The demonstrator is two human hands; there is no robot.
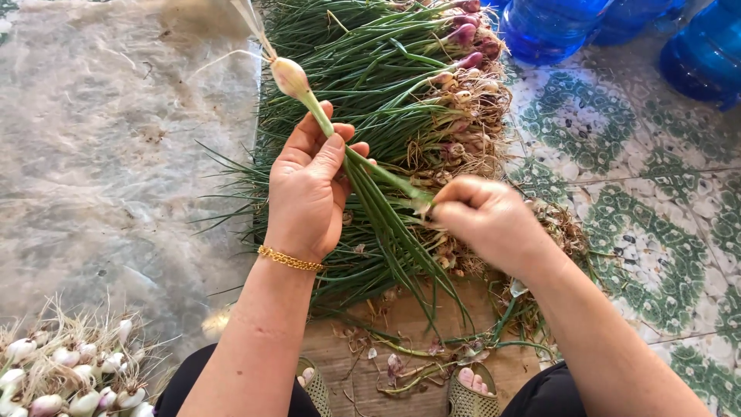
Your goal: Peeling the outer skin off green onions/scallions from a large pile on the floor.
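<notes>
Patterned green-white tile floor (617,139), grey plastic sheet (108,154) on the left. Left hand (307,193) closed around a green onion (309,93) just below its pale bulb, bulb pointing up and away. Right hand (486,220) pinches the same stalk lower down, fingers shut. Onion held above the unpeeled onion pile (401,93). Peeled bulbs (69,378) bottom left, blue water jugs (556,27) top right.

Home floor used for sorting produce: patterned green floor tiles (617,139), blue water jugs (552,27), heaped green onions (401,85), pile of trimmed bulbs (69,374).
</notes>
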